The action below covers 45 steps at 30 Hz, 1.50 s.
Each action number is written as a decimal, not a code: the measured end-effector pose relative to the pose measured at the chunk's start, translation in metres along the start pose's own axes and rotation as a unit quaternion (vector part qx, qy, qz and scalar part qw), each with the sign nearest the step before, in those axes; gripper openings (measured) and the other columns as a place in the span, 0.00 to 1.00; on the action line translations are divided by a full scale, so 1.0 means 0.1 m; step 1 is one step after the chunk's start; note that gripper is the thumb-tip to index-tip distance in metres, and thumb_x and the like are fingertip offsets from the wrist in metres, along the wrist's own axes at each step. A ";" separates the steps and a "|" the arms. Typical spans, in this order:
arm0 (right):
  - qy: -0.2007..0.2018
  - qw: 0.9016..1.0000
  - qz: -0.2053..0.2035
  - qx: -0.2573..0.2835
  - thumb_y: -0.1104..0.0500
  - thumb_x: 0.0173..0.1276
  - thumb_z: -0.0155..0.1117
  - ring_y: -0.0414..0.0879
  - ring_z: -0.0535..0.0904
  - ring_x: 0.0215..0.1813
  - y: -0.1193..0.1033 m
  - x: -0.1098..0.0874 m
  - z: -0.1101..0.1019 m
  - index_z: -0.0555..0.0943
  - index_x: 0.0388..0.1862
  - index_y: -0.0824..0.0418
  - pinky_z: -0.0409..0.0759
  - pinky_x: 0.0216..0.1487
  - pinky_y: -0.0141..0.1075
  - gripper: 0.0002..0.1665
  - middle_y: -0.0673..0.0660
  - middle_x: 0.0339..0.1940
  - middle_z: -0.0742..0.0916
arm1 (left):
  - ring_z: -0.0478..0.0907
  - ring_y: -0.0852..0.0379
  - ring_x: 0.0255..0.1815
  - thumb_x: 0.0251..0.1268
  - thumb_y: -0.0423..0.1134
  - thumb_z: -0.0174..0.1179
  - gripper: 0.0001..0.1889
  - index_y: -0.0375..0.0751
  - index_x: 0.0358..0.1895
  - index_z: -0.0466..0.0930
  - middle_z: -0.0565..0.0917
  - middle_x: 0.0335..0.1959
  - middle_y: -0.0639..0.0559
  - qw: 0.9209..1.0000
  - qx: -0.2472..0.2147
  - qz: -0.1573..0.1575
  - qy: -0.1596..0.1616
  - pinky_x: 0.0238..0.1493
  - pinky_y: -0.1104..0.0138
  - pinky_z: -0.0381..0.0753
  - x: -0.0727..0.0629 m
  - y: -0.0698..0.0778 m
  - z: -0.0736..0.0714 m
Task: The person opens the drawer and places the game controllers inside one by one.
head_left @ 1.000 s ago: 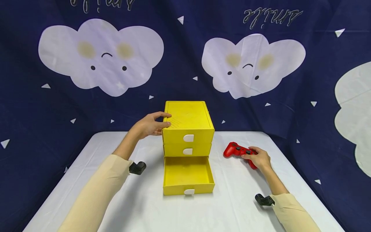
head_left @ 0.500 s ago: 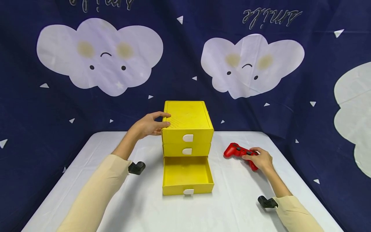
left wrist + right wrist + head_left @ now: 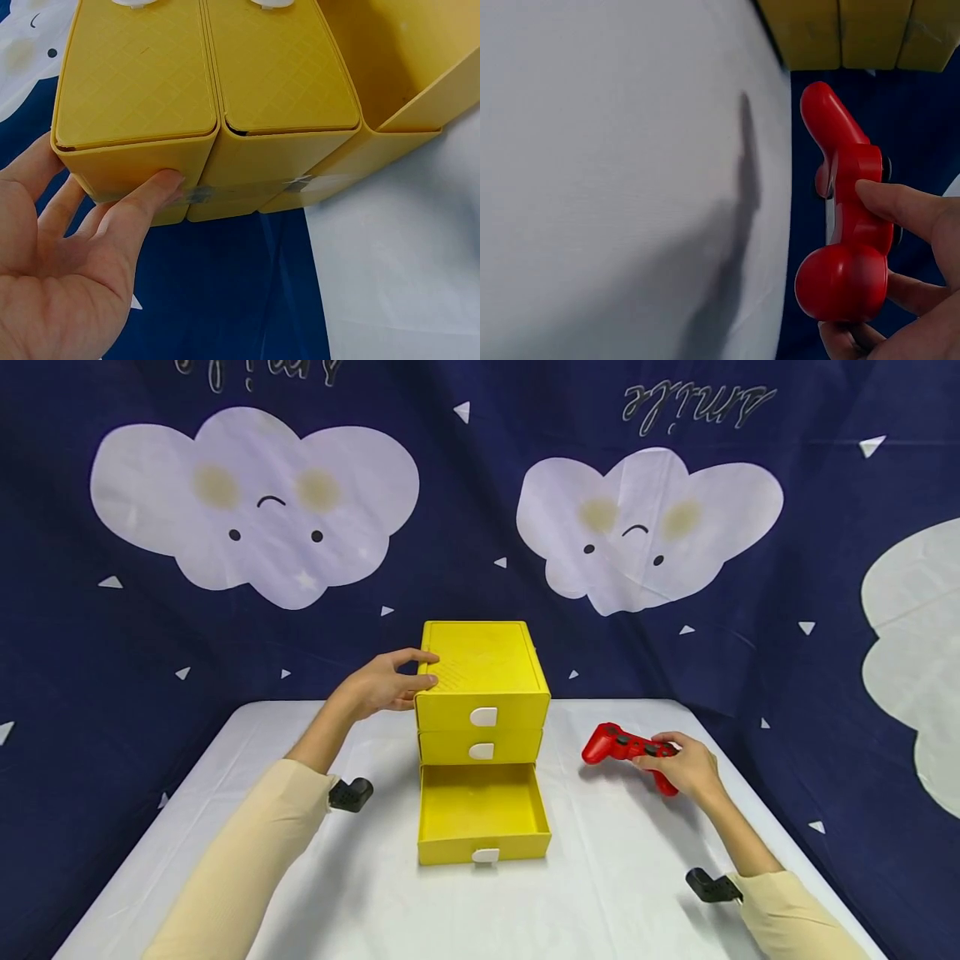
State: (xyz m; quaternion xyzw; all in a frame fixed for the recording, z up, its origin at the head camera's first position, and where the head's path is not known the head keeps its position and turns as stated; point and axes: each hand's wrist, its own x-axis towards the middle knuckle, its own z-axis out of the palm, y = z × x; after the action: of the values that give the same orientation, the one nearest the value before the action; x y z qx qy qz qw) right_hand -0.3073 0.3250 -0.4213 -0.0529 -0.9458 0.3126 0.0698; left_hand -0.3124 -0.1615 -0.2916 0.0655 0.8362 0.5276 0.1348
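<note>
A yellow drawer cabinet (image 3: 483, 658) stands mid-table, its bottom drawer (image 3: 483, 847) pulled out with a bare yellow floor; the two upper drawers are closed. My left hand (image 3: 382, 683) rests against the cabinet's upper left edge, fingertips on the top and others on the side; the left wrist view shows the fingers (image 3: 142, 206) extended along the side wall. To the right, my right hand (image 3: 686, 768) holds a red game controller (image 3: 611, 745) by its right grip. In the right wrist view the thumb presses the controller (image 3: 844, 285) from one side, held above the tabletop.
A white cloth covers the table (image 3: 360, 893). Behind it hangs a dark blue curtain (image 3: 465, 527) with cloud prints. Clear tape (image 3: 247, 191) runs across the cabinet's side joints. A black wrist camera (image 3: 351, 794) sits at the left cuff, and another black camera (image 3: 712, 887) at the right.
My right hand has shifted to the right and raised the controller off the cloth. The left hand stays on the cabinet, and the drawers have not moved.
</note>
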 end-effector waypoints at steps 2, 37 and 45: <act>-0.001 1.000 -0.010 -0.003 0.38 0.54 0.79 0.61 0.78 0.50 -0.06 -0.01 -0.03 0.81 0.59 0.60 0.72 0.38 0.38 0.41 0.71 0.53 0.85 | 0.70 0.39 0.71 0.75 0.44 0.61 0.28 0.55 0.75 0.68 0.67 0.75 0.45 1.000 0.000 0.000 0.000 0.67 0.52 0.78 -0.01 0.01 0.00; -0.206 0.974 -0.090 0.032 0.46 0.50 0.83 0.48 0.84 0.34 -1.10 -0.49 -0.16 0.82 0.56 0.55 0.84 0.36 0.40 0.35 0.57 0.37 0.89 | 0.69 0.39 0.73 0.76 0.44 0.60 0.28 0.55 0.76 0.66 0.65 0.77 0.45 1.000 -0.003 -0.005 0.000 0.69 0.52 0.77 -0.01 0.04 0.02; -0.218 0.969 -0.107 0.056 0.47 0.49 0.84 0.48 0.84 0.33 -1.27 -0.59 0.05 0.83 0.54 0.54 0.84 0.36 0.40 0.33 0.55 0.36 0.89 | 0.70 0.39 0.72 0.76 0.45 0.60 0.28 0.55 0.76 0.66 0.64 0.78 0.45 1.000 -0.004 -0.003 -0.004 0.68 0.52 0.77 -0.03 0.01 0.01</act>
State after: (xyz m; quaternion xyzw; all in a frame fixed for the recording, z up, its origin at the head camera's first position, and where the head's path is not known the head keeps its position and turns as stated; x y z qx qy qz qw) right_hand -0.2574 0.2121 -0.3550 0.1217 -0.9194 0.3599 -0.1021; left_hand -0.3096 -0.1608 -0.2903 0.0645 0.8340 0.5299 0.1398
